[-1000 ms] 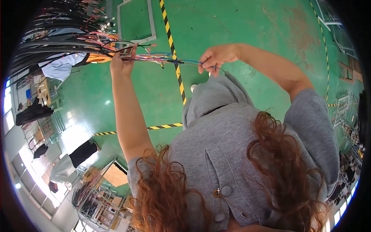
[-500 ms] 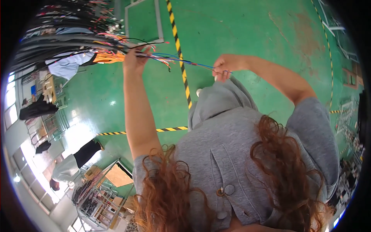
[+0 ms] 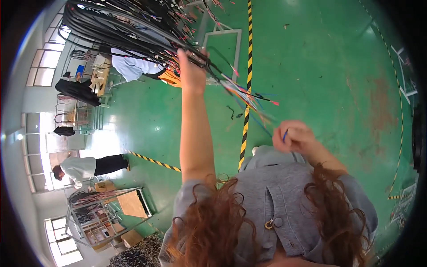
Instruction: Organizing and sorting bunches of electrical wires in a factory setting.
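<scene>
Cable workshop: black cable bundles (image 3: 129,33) and a stocked metal rack (image 3: 133,204) stood left of the striped floor tape (image 3: 250,44).

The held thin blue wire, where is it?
Right of centre in the head view, the wire runs into the right hand, right of the black-yellow striped floor tape.

Smooth, probably plastic-coated cables (image 3: 111,32), slightly glossy
</scene>
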`<state>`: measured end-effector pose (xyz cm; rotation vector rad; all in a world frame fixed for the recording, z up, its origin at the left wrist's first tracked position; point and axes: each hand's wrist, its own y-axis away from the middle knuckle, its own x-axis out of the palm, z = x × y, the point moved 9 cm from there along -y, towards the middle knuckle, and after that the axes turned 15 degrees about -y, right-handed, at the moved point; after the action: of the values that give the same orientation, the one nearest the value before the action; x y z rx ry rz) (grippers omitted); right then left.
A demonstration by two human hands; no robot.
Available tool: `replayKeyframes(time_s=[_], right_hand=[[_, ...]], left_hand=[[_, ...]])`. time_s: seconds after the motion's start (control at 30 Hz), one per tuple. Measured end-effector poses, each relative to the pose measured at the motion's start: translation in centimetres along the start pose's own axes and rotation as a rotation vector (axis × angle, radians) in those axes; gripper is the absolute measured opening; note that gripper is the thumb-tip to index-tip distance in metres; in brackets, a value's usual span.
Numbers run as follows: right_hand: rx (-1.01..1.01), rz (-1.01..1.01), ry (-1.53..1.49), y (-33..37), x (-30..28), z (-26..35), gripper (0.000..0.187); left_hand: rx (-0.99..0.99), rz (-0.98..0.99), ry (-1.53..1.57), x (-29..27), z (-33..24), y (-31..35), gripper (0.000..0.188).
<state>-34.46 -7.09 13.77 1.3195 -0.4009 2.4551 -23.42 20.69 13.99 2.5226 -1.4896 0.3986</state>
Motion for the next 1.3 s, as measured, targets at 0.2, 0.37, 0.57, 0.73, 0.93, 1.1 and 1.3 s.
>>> replayKeyframes(time_s=[0.2, 0.37, 0.57, 0.73, 0.93, 1.1, 1.3], right_hand=[[-0.154, -0.140, 0.104, 3.0, 0.0, -1.0, 0.035], [-0.350, -0.177, 0.073, 4.3, 0.6, 1.3, 0.034], [-0.380, -0.190, 0.129, 4.7, 1.0, 2.6, 0.034], [-0.394, -0.147, 0.125, 4.2, 1.0, 3.7, 0.033], [-0.500, -0.159, -0.070, 1.7, -4.0, 4.1, 0.028], [-0.286, -0.404, 0.816, 6.3, -21.5, 2.9, 0.018], [0.613, 0.511, 1.823, -3.4, -23.7, -13.5, 0.017]], left_hand=[[-0.073, -0.288, -0.192, 1.2, -3.1, -4.0, 0.043], [-0.136, -0.342, -0.226, 1.0, -2.7, -4.3, 0.043], [-0.171, -0.386, -0.256, -0.1, -2.4, -4.9, 0.045], [-0.191, -0.461, -0.242, -1.4, -2.2, -5.6, 0.044], [0.036, -0.600, -0.350, -7.9, -2.0, -5.6, 0.045], [0.045, -0.145, -0.065, -5.4, -1.5, -4.0, 0.026], [0.291, -0.058, -0.008, -2.1, -13.0, -3.1, 0.018]])
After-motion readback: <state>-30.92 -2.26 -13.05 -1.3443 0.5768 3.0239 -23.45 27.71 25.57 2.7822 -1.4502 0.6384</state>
